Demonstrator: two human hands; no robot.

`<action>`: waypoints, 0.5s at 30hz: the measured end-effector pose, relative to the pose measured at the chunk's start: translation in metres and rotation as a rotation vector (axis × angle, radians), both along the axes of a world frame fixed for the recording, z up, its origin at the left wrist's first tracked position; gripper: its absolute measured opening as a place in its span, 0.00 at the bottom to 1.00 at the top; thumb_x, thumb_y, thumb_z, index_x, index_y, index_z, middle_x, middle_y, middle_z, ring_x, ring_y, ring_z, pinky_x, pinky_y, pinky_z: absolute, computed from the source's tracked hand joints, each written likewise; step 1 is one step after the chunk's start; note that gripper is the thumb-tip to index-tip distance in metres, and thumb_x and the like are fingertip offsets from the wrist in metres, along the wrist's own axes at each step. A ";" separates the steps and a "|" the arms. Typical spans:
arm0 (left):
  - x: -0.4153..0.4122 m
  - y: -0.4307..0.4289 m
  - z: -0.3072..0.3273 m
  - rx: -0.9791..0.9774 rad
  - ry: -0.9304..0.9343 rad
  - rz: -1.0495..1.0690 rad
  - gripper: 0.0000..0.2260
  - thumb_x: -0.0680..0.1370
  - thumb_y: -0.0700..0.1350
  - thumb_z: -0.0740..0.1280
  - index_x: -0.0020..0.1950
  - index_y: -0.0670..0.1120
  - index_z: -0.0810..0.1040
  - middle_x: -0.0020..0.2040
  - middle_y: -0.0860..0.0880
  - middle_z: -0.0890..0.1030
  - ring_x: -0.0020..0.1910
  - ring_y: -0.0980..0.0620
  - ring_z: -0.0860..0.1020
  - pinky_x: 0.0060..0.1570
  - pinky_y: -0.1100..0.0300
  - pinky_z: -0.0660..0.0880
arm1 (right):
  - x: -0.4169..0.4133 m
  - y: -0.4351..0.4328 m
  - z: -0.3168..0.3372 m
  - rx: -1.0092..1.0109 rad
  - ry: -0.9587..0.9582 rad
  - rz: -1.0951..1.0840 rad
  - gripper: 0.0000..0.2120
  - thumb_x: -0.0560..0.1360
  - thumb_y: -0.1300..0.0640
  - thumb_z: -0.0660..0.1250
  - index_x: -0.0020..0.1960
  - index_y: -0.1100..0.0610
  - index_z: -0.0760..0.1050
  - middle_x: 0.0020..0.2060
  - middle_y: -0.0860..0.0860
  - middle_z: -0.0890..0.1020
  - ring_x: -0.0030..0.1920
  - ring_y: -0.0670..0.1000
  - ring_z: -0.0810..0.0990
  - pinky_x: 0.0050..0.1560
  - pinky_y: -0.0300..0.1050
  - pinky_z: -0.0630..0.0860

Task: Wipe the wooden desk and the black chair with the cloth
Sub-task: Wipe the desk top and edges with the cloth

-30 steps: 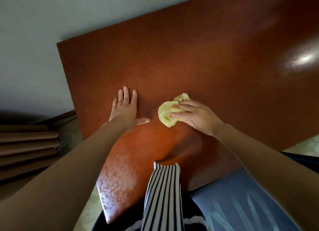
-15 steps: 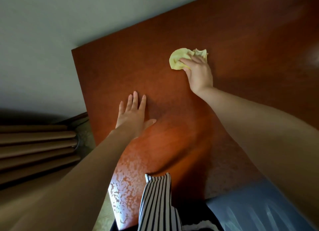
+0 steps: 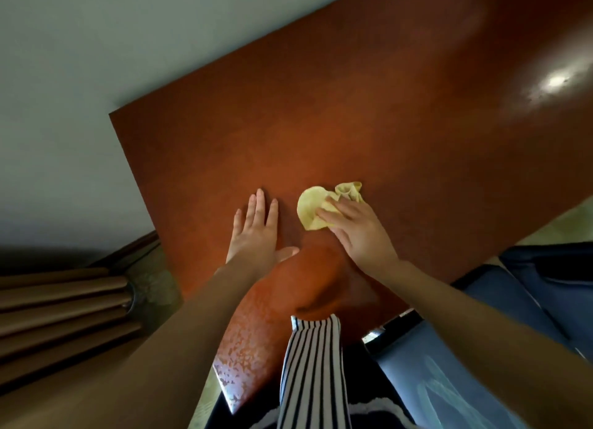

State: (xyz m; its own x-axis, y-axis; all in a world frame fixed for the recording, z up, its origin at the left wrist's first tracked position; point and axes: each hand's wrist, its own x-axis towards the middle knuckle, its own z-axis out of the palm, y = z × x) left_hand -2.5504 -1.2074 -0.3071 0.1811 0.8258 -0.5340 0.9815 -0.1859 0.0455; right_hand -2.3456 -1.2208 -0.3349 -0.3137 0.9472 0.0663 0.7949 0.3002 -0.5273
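At the far left, a stack of ribbed brown folds (image 3: 57, 313) lies low beside a pale grey wall (image 3: 96, 76). A strip of pale floor (image 3: 154, 287) shows between the folds and the counter.

1. Counter (image 3: 353, 124): the reddish-brown wooden top runs diagonally from its near left corner to the far right. Its near left corner shows a mottled sheen (image 3: 237, 364).

2. Left hand (image 3: 256, 236): it rests palm down on the counter, left of centre. The fingers (image 3: 260, 204) are straight and close together, pointing away from the person, and the thumb is spread toward the right. This hand holds nothing.

3. Cloth (image 3: 311, 209): the yellow cloth lies on the counter just right of the left hand, apart from it. One rounded lobe lies at its left, and a bunched fold stands up at its far right.

4. Right hand (image 3: 362, 233): it lies on the right part of the cloth. Its fingers are nearly straight and press the cloth onto the counter. Whether the bunched fold is pinched cannot be told.

5. Striped black-and-white fabric (image 3: 313, 374): it hangs at the near edge, between the two forearms.

6. Blue-grey surface (image 3: 449, 380): it lies at the near right, below the counter edge.

7. Bright reflection (image 3: 555, 80): it marks the counter at the far right.
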 end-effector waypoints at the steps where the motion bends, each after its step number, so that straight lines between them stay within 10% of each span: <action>1: 0.001 -0.001 0.000 0.003 0.010 -0.016 0.43 0.76 0.65 0.58 0.77 0.44 0.37 0.76 0.41 0.32 0.76 0.45 0.35 0.73 0.48 0.40 | 0.000 -0.015 0.000 0.024 -0.004 -0.004 0.14 0.72 0.65 0.67 0.58 0.59 0.81 0.59 0.57 0.80 0.59 0.60 0.78 0.61 0.56 0.72; 15: 0.010 0.004 0.005 0.024 0.049 -0.113 0.47 0.75 0.67 0.57 0.76 0.41 0.36 0.75 0.39 0.32 0.76 0.42 0.36 0.73 0.46 0.41 | 0.103 -0.076 0.015 -0.038 -0.146 0.499 0.19 0.70 0.60 0.72 0.61 0.52 0.79 0.63 0.50 0.77 0.63 0.53 0.76 0.64 0.52 0.72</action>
